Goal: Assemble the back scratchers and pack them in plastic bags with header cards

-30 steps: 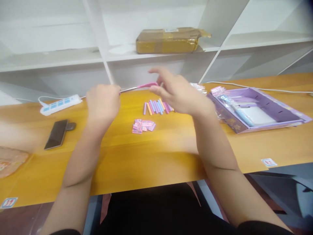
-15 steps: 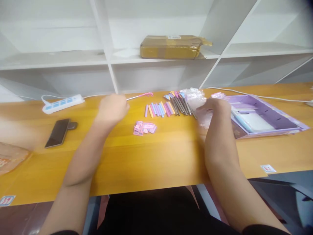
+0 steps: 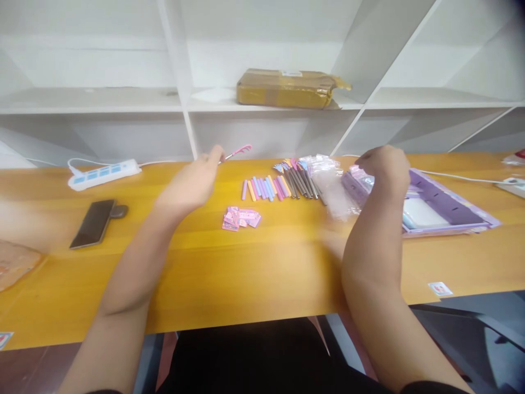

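Observation:
In my left hand (image 3: 194,180) is a small back scratcher (image 3: 240,150) with a pink claw-shaped head and a thin metal rod; the fingers are closed round its lower end. My right hand (image 3: 385,167) hangs over the left side of a purple box (image 3: 471,225), back of the hand up, fingers curled down. Whatever its fingertips pinch is hidden. Between the hands lie a row of pastel tubes (image 3: 266,189), a bunch of back scratchers (image 3: 301,180) with dark handles and coloured claws, and clear plastic bags (image 3: 338,191). Small pink cards (image 3: 241,218) lie nearer me.
A power strip (image 3: 104,175) and a dark phone (image 3: 93,223) lie on the left of the wooden table (image 3: 262,279). A taped cardboard box (image 3: 285,90) sits on the white shelf (image 3: 135,100) behind. An orange bag (image 3: 16,265) is at the left edge.
My right hand has moved right, from beside the plastic bags to over the purple box. My left hand has risen slightly, and the back scratcher now tilts more upward.

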A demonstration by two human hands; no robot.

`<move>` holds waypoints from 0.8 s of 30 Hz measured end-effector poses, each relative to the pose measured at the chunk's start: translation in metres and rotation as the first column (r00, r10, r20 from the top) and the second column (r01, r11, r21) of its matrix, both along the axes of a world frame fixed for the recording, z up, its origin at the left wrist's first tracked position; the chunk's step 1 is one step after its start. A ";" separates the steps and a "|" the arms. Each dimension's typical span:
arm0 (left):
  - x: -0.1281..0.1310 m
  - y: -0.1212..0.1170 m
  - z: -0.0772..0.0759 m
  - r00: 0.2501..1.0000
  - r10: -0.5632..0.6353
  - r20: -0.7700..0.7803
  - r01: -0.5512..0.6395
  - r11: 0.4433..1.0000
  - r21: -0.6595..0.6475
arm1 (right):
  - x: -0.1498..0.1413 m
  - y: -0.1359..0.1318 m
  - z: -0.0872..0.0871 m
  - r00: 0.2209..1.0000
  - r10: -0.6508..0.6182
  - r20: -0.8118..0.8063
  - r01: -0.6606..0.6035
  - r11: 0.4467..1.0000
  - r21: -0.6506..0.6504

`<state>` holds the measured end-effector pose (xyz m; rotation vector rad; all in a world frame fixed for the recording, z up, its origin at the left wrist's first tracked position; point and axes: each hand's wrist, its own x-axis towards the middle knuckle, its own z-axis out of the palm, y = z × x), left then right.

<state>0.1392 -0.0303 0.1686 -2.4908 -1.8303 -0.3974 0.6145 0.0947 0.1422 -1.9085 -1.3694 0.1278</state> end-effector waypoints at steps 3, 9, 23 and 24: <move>-0.008 0.012 -0.008 0.997 -0.072 0.030 0.072 0.997 0.000 | -0.019 -0.008 0.022 0.995 0.000 -0.104 0.009 0.996 0.089; -0.010 0.039 -0.024 0.963 -0.145 0.228 0.174 0.978 -0.115 | -0.095 -0.002 0.041 0.882 0.368 -0.293 -0.178 0.839 0.514; 0.038 0.023 -0.023 0.621 -0.317 0.717 0.539 0.837 -0.096 | -0.212 -0.067 0.022 0.250 0.907 -0.340 -0.718 0.409 0.563; 0.039 0.024 -0.025 0.627 -0.303 0.717 0.508 0.857 -0.083 | -0.213 -0.066 0.021 0.245 0.910 -0.334 -0.705 0.404 0.582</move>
